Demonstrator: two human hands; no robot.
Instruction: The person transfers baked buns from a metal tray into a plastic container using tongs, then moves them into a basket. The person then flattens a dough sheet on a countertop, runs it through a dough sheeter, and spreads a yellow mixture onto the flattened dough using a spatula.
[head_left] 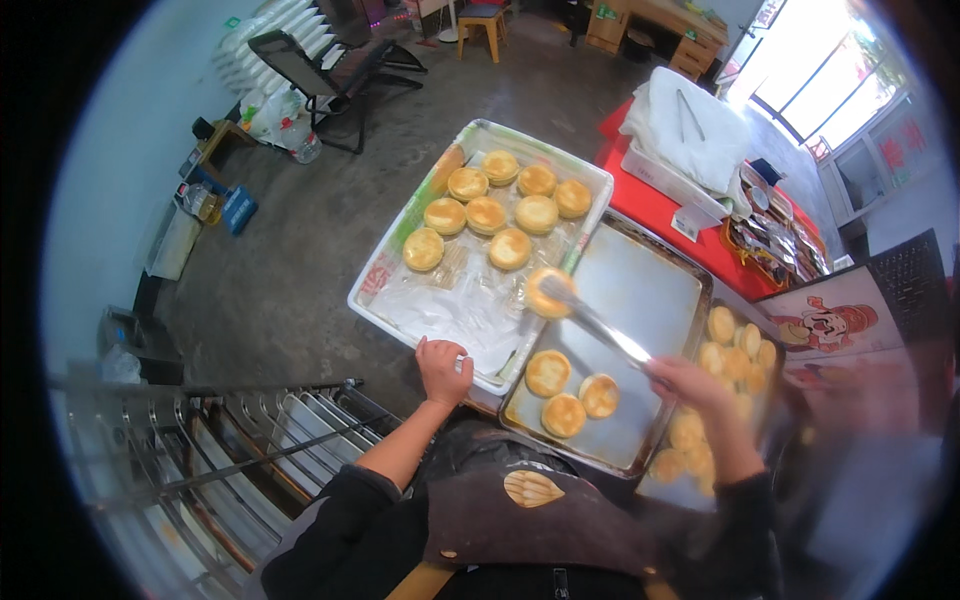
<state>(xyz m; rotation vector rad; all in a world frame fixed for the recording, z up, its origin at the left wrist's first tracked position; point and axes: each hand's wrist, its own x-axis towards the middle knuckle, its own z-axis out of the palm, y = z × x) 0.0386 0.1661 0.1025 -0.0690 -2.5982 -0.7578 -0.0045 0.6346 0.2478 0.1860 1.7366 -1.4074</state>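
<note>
My right hand point(690, 386) is closed round a pair of metal tongs point(618, 338). Their far end grips a round golden pastry point(546, 293), held over the right edge of a white plastic crate point(366, 290). Several more pastries point(486, 214) sit in the crate's far part, on clear plastic lining. My left hand point(444, 372) rests on the crate's near rim, its fingers bent over the edge. Beside the crate lies a metal baking tray point(640, 290), with three pastries point(564, 414) at its near left corner.
Further right, a second tray point(680, 490) bears several pastries. A red-covered table point(620, 160) carries a cloth-topped white crate point(690, 130) with another pair of tongs point(690, 116). To my left stands a metal tray rack point(240, 450). A folding chair point(330, 75) is farther back.
</note>
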